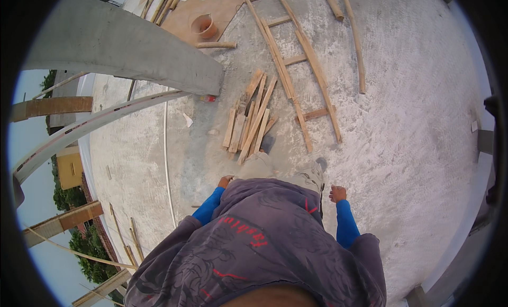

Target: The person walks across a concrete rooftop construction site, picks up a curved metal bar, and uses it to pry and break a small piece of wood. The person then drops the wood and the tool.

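My left hand point(225, 181) hangs low beside my left thigh. Part of it is hidden against my clothes, and I cannot make out how its fingers lie. Away from my right leg, my right hand point(337, 194) hangs with loosely bent fingers, slightly apart, and nothing shows in it. Blue sleeves cover both forearms. At my feet lies a loose pile of short wooden planks point(250, 116), some crossing over others. Neither hand touches the planks. Just beyond them to the right, a long wooden ladder-like frame point(286, 69) lies flat on the floor.
A concrete column point(127, 48) rises at the upper left, near a curved white pipe point(100, 122). Past it, an orange bucket point(205, 26) stands on a brown sheet point(180, 19). Wooden poles point(355, 48) lie at the far right. A thin white pipe point(166, 153) runs along the left floor.
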### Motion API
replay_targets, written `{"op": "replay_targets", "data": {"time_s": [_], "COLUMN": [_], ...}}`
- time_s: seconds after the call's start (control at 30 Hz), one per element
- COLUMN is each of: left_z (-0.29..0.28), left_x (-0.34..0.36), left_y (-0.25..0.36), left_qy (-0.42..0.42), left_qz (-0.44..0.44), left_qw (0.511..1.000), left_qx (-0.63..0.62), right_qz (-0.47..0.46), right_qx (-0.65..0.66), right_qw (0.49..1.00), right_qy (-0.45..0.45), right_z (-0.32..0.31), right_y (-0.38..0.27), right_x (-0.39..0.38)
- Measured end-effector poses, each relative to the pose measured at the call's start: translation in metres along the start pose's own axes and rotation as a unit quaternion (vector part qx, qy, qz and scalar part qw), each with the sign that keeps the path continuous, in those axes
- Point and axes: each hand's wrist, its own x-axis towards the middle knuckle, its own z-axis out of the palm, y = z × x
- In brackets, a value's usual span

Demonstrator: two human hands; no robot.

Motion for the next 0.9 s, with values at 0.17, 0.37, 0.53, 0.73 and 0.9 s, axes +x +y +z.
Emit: {"op": "replay_targets", "data": {"time_s": [0.17, 0.37, 0.53, 0.73, 0.9], "left_z": [-0.076, -0.155, -0.163, -0.100, -0.082], "left_x": [0.045, 0.101, 0.131, 0.086, 0.039], "left_y": [-0.013, -0.002, 0.041, 0.098, 0.100], "left_qy": [0.011, -0.022, 0.017, 0.000, -0.002], "left_qz": [-0.074, -0.201, -0.152, 0.003, 0.035], "left_qw": [0.997, 0.976, 0.982, 1.000, 0.993], "left_qx": [-0.037, -0.074, -0.111, -0.027, 0.115], "right_qz": [-0.032, -0.233, -0.119, 0.010, 0.046], "right_qx": [0.054, -0.082, 0.050, -0.055, -0.078], "right_qw": [0.998, 0.965, 0.992, 0.998, 0.996], "right_qy": [0.004, 0.088, 0.010, -0.011, -0.012], "right_z": [0.095, 0.162, 0.149, 0.083, 0.050], "right_y": [-0.052, -0.080, -0.040, 0.031, 0.043], "right_x": [-0.053, -0.121, -0.124, -0.075, -0.028]}}
